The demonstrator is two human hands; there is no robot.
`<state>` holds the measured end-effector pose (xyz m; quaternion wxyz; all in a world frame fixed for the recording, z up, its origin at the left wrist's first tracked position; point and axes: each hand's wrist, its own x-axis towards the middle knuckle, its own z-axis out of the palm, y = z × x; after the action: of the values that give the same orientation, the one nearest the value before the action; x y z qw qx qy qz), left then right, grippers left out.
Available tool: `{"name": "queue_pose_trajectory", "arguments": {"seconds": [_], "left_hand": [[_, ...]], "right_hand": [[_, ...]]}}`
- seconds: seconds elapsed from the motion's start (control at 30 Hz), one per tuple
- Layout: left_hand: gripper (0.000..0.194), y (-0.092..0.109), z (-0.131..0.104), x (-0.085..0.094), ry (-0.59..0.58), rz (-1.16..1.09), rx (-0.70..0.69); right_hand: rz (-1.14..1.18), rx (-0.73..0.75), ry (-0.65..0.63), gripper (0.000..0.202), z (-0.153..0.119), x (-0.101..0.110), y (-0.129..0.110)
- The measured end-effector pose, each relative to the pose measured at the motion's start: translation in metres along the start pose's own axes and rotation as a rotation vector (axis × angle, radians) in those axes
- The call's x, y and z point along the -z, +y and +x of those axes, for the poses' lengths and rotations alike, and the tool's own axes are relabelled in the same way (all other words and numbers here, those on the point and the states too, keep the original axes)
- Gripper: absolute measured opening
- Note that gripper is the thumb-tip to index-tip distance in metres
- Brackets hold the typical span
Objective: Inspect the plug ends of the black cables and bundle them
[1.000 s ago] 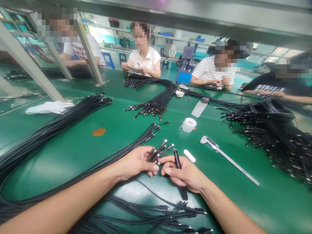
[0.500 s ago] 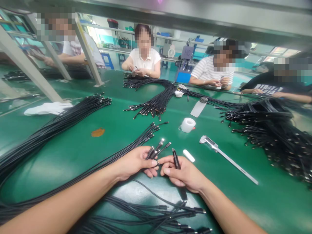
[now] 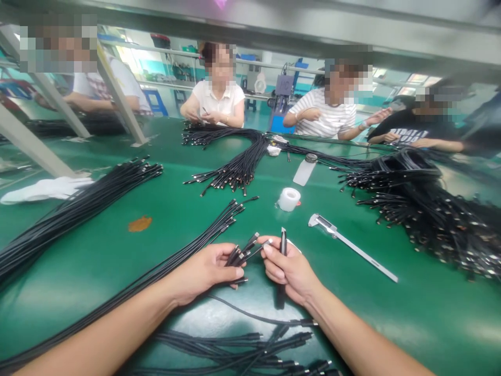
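Head cam: left hand [image 3: 205,269] closed round cable ends [image 3: 242,251], just left of black tool [image 3: 282,250] gripped upright in right hand [image 3: 291,269], fingertip touching one plug. Step, prob.: checking plugs singly over worktop [image 3: 117,250]. Next needs steady fan, one plug isolated.

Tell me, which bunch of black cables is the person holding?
The small bunch of cable ends gripped in the left hand, touched by the right hand. The other bundles lie loose on the green table, untouched.

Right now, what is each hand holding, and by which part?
Left hand grips a bunch of cables just behind the plugs. Right hand holds a black tool around its middle.
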<state>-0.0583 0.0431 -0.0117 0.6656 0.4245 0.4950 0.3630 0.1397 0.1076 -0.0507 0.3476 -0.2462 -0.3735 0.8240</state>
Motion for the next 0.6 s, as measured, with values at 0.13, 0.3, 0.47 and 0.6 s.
{"name": "queue_pose_trajectory", "arguments": {"seconds": [0.13,0.3,0.47,0.6], "left_hand": [[0.034,0.0,0.0,0.002,0.017,0.017,0.006],[0.038,-0.001,0.001,0.004,0.044,0.048,-0.005],[0.041,-0.001,0.001,0.005,0.021,0.033,0.002],[0.041,-0.001,0.001,0.005,0.014,0.029,-0.007]], "right_hand": [[0.004,0.02,0.009,0.035,0.001,-0.001,0.001],[-0.057,0.002,0.035,0.036,0.0,-0.005,0.0],[-0.111,-0.014,0.093,0.045,0.0,-0.01,0.0],[-0.122,-0.003,0.107,0.047,0.001,-0.009,0.002]]}}
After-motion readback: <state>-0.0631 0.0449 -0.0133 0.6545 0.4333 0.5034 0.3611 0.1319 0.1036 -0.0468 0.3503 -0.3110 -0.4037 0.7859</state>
